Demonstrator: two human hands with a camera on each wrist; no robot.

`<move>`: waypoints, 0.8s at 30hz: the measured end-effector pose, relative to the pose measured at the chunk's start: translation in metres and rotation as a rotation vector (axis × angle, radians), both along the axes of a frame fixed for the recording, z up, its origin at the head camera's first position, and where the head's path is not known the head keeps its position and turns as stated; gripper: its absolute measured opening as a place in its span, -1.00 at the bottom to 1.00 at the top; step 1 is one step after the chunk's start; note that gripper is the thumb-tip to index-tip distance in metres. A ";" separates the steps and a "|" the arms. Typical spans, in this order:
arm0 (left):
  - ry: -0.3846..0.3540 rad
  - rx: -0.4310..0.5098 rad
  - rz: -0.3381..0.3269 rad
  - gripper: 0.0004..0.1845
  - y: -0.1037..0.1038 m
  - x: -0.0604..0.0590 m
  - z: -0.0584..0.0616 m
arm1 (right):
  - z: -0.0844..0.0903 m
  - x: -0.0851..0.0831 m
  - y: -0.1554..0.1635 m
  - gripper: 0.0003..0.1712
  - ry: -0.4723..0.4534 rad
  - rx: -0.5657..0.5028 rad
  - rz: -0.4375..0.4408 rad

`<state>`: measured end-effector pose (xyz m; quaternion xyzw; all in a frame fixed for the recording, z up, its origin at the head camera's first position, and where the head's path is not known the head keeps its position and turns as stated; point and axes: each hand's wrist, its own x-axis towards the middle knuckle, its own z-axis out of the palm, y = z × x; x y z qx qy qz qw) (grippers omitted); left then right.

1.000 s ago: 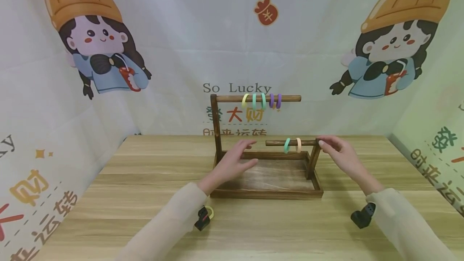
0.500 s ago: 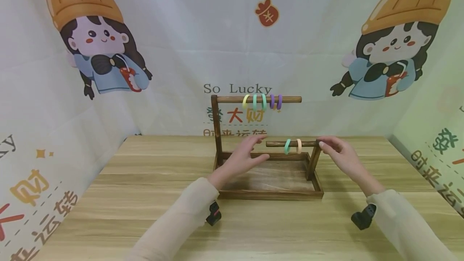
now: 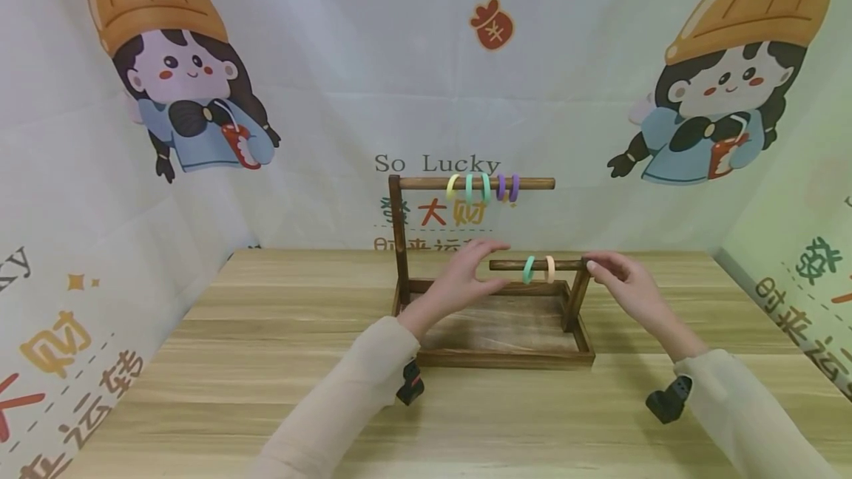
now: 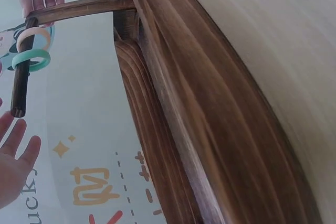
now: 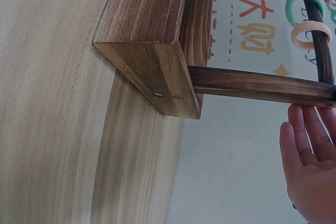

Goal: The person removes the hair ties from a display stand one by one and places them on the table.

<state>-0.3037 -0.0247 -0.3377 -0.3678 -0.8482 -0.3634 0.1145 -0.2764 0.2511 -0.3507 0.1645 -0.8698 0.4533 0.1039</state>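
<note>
Rings, one green ring [image 3: 528, 269] and one peach ring [image 3: 549, 268], hang on the low wooden bar [image 3: 509, 265]. They look light and bendy, easy to pinch. Left hand [image 3: 466, 279] is wide by the bar's free end. Right hand [image 3: 622, 285] rests flat-fingered at the post.

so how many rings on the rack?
7. Five on the top bar: yellow, two green, two purple. Two on the low bar: green, peach. None look hidden.
</note>
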 end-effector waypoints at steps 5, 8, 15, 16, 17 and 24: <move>-0.021 -0.037 -0.005 -0.44 0.008 -0.001 0.002 | 0.000 0.001 0.000 -0.48 -0.006 0.002 -0.003; -0.044 -0.060 -0.011 -0.41 0.013 -0.002 0.004 | 0.000 0.001 -0.001 -0.48 -0.007 0.000 -0.004; -0.094 -0.091 -0.007 -0.39 0.022 -0.004 0.006 | -0.001 0.001 0.000 -0.48 -0.005 -0.001 -0.002; -0.103 -0.091 -0.005 -0.39 0.023 -0.004 0.006 | -0.001 0.001 0.000 -0.48 -0.004 0.000 -0.003; -0.107 -0.093 -0.003 -0.39 0.024 -0.004 0.007 | -0.001 0.001 0.000 -0.48 -0.003 0.003 -0.004; -0.150 -0.104 -0.012 -0.40 0.029 -0.004 0.006 | -0.001 0.000 0.000 -0.49 0.015 0.010 -0.008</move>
